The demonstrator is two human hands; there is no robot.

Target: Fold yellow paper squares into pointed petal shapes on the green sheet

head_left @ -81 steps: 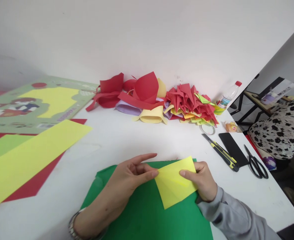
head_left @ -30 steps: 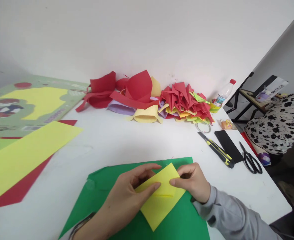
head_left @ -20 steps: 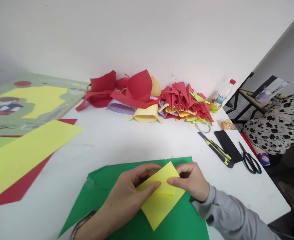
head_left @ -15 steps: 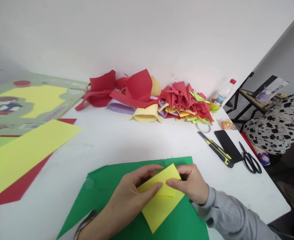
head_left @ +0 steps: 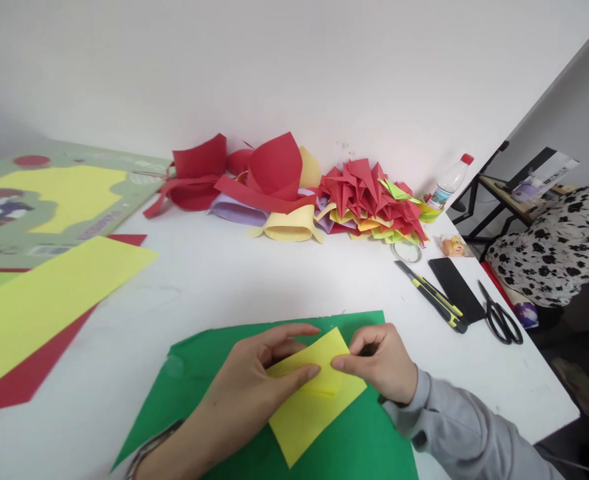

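Between my two hands is a piece of yellow paper [head_left: 304, 417] with a fold crease across its middle. My left hand [head_left: 267, 377] grips its left side, thumb on top and fingers behind. At the upper right edge, my right hand [head_left: 381, 363] pinches the paper between thumb and forefinger. Beneath them lies a sheet of green paper [head_left: 199, 363] on the white table. The fingertips behind the yellow paper are partly hidden.
Several red folded paper shapes [head_left: 359, 187] are piled by the wall beside a bottle [head_left: 447, 187]. On the right lie a utility knife [head_left: 434, 300], a black strip [head_left: 457, 290] and scissors [head_left: 499, 317]. Long yellow paper [head_left: 64, 293] covers the left side. A person's patterned clothing [head_left: 559, 243] shows beyond.
The yellow paper has shifted slightly left with my left hand. My right thumb has slid toward the paper's right edge. The whole view has moved a little.
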